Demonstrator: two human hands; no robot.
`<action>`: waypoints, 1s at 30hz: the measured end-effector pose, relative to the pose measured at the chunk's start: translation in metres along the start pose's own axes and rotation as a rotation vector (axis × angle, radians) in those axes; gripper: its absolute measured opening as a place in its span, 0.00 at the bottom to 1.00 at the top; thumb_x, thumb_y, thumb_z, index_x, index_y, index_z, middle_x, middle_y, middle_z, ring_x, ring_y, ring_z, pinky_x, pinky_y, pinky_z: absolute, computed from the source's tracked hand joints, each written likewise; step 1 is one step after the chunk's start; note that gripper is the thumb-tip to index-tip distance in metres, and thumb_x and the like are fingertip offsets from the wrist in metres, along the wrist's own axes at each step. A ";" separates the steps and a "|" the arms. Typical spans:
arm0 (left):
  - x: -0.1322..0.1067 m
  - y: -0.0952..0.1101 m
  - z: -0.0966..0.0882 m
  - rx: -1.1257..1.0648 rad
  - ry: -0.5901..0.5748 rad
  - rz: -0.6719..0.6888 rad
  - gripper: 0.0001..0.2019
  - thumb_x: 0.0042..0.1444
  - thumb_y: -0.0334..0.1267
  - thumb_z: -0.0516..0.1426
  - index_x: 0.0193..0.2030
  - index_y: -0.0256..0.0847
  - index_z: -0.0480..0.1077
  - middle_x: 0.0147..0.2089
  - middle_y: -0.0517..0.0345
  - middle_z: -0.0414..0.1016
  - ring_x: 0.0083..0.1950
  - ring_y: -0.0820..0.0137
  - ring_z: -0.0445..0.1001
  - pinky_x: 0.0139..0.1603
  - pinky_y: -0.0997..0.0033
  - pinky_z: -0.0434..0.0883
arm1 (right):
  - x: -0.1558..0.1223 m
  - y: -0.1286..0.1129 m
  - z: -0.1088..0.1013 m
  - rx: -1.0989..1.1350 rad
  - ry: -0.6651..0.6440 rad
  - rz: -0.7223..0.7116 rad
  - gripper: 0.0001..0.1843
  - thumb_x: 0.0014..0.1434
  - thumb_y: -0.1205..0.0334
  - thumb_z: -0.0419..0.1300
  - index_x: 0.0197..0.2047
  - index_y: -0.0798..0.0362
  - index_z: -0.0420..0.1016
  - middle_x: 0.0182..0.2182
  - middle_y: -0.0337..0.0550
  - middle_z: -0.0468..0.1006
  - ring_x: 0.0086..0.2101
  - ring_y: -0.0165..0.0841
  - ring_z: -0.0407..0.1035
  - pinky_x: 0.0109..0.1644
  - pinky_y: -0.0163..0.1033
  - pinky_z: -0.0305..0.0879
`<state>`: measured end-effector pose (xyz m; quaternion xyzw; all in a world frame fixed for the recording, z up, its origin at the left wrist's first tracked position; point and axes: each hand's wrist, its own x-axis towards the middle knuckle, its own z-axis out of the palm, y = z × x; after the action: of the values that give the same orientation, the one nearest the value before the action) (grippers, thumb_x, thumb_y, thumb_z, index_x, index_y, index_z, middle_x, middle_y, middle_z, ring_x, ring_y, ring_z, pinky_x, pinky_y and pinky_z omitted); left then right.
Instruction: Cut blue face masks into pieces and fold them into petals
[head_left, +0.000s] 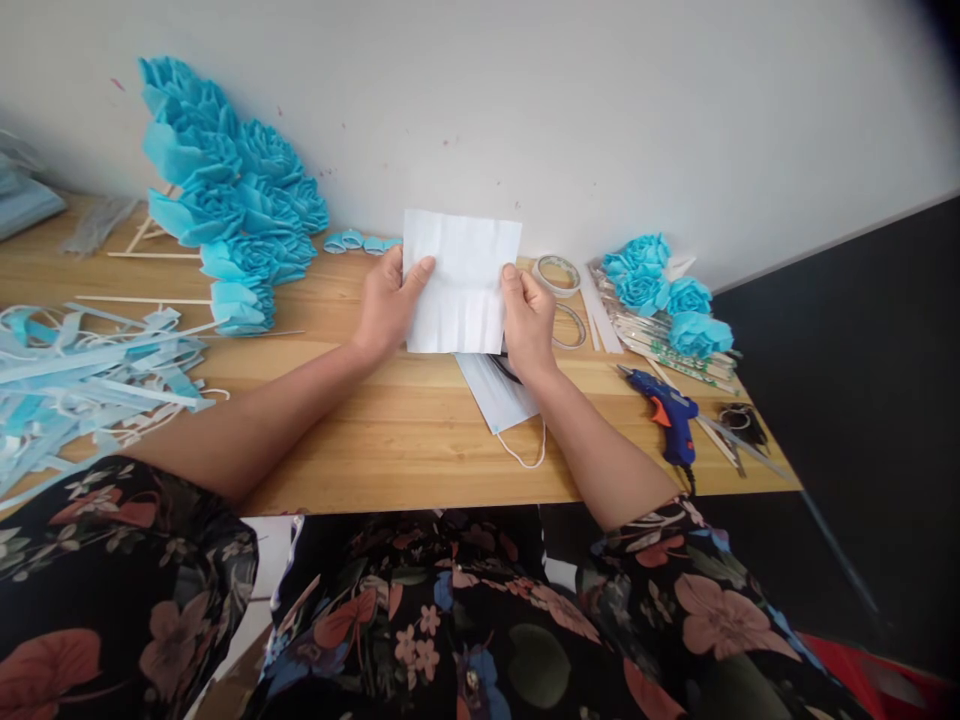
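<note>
Closest to me, my flowered sleeves frame the table (390, 440), and both forearms reach across its near edge. Just under my right wrist lies a face mask (493, 392), flat on the wood with one ear loop (526, 455) hanging toward me. I judge it sits there to be within easy reach without crowding the hands.

My left hand (384, 308) and right hand (527, 322) are each closed in a pinch on a white pleated sheet (461, 285), thumbs on the face toward me, one hand per side edge. Held that way, the sheet stands up off the table, spread between the hands, its lower half ribbed with folds. The edge grip seems meant to hold it taut and leave the middle showing.

Right of my right hand, nearer me, a blue glue gun (670, 412) rests with its nozzle toward the hand. Just beyond the right hand are two tape rolls (559, 273), then a small cluster of blue flowers (660, 290) on a printed packet (660, 350) whose lettering is too small to read.

Left of my left hand sprawls a heap of pale blue strips (82, 370), and beyond it a bigger pile of blue flowers (232, 190) leans on the wall (570, 100). No brand or other writing can be read anywhere.
</note>
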<state>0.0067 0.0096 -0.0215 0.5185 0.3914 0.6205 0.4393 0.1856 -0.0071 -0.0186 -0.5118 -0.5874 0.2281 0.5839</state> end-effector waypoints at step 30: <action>0.001 0.004 -0.004 -0.083 -0.147 -0.179 0.25 0.46 0.56 0.69 0.39 0.35 0.76 0.37 0.50 0.81 0.45 0.55 0.80 0.44 0.59 0.78 | -0.002 -0.006 -0.003 -0.048 -0.111 -0.058 0.30 0.65 0.31 0.44 0.33 0.49 0.67 0.27 0.38 0.63 0.31 0.31 0.66 0.33 0.38 0.67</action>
<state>0.0023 0.0097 -0.0177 0.5069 0.3768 0.5547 0.5417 0.1864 -0.0122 -0.0137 -0.4951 -0.6386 0.2250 0.5444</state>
